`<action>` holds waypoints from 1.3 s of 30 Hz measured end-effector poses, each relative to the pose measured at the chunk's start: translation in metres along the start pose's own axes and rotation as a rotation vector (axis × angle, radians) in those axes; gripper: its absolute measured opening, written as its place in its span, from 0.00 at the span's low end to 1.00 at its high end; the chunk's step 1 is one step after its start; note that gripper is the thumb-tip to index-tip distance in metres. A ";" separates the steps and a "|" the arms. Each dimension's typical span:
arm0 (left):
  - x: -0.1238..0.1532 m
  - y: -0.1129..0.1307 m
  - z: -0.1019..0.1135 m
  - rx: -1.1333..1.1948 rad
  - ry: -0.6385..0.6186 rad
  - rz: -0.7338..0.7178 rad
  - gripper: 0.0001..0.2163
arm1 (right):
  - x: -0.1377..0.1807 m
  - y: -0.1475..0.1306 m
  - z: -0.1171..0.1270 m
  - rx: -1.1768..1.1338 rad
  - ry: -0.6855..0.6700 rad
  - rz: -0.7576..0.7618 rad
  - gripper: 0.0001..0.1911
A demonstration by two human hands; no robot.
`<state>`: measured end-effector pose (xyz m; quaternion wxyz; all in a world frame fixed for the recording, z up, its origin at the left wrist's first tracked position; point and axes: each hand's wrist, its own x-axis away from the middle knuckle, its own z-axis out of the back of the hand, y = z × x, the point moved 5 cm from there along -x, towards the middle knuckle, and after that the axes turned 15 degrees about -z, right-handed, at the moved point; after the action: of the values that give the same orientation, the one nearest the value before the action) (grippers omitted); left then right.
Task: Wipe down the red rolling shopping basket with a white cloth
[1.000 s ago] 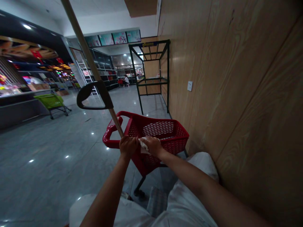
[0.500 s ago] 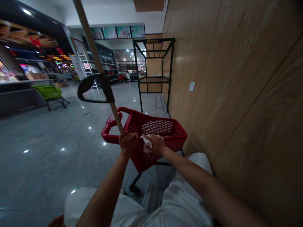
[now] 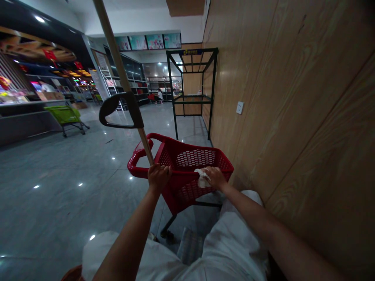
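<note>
A small red shopping cart [image 3: 181, 195] with perforated sides stands in front of me. My left hand [image 3: 159, 178] is closed over its near rim, at the spot where a tan pole [image 3: 116, 54] comes down. A dark loop handle [image 3: 121, 111] sits on that pole. The pole's lower end is hidden at my fist. In my right hand [image 3: 215, 177] is a crumpled white cloth [image 3: 203, 178], pressed on the near rim farther right. The fingers curl over the rim with it.
A wood-grain wall [image 3: 281, 101] with a socket [image 3: 240, 107] runs close on my right. Ahead stands a dark metal rack [image 3: 191, 102]. A green cart [image 3: 66, 115] is at the left, beside a counter [image 3: 27, 119]. Far back, a person [image 3: 159, 95] sits low near shelves.
My right hand has slid the cloth rightward along the cart's near rim, away from my left hand. The left hand keeps its place. The view has shifted slightly.
</note>
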<state>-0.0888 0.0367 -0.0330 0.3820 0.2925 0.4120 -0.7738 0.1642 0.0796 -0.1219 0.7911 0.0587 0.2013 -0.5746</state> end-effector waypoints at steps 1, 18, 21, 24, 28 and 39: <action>0.000 0.002 -0.001 0.013 -0.012 0.008 0.14 | 0.004 0.008 0.001 0.013 0.011 -0.009 0.19; 0.004 0.036 -0.017 0.050 -0.201 0.068 0.11 | -0.025 -0.101 0.006 -0.040 -0.024 -0.004 0.16; 0.007 0.032 -0.017 0.078 -0.164 0.073 0.11 | -0.015 -0.063 0.000 0.003 -0.026 -0.008 0.16; 0.008 0.033 -0.019 0.080 -0.148 0.098 0.11 | -0.002 -0.019 0.000 0.031 0.008 -0.033 0.16; 0.005 0.040 -0.020 0.135 -0.105 0.159 0.12 | 0.012 0.015 0.005 0.050 0.047 -0.088 0.16; 0.004 0.043 -0.018 0.143 -0.107 0.195 0.10 | -0.018 -0.107 0.013 -0.064 0.035 -0.022 0.21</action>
<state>-0.0528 0.0356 -0.0625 0.4550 0.3157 0.3045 -0.7750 0.0627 0.0556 -0.0882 0.7825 0.0412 0.2340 -0.5756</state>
